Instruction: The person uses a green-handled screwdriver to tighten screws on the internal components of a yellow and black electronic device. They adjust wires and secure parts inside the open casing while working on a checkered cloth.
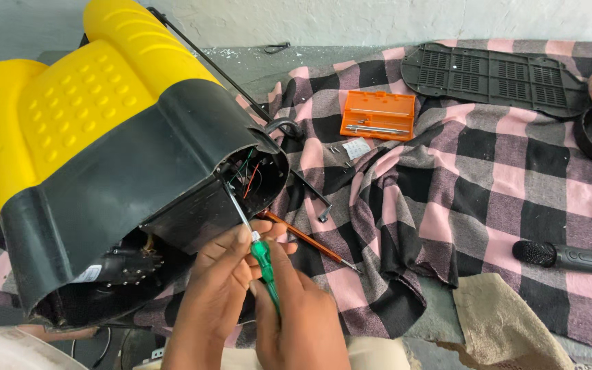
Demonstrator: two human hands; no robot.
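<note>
Both hands pinch the green translucent-handled screwdriver (pixel 263 264): left hand (pixel 217 288) fingers steadying near the shaft, right hand (pixel 296 312) wrapped around the handle for aim; its tip is inside the open cavity (loose wires showing) of the tipped yellow-and-black plastic ride-on toy (pixel 104 151); orange plastic tool case (pixel 378 115) lies open on the pink-black checked cloth (pixel 488 178).

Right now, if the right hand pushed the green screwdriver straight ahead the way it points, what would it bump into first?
Probably the wires inside the open end of the black shell. The right hand aims the screwdriver up-left into that opening, though depth is hard to judge.
</note>
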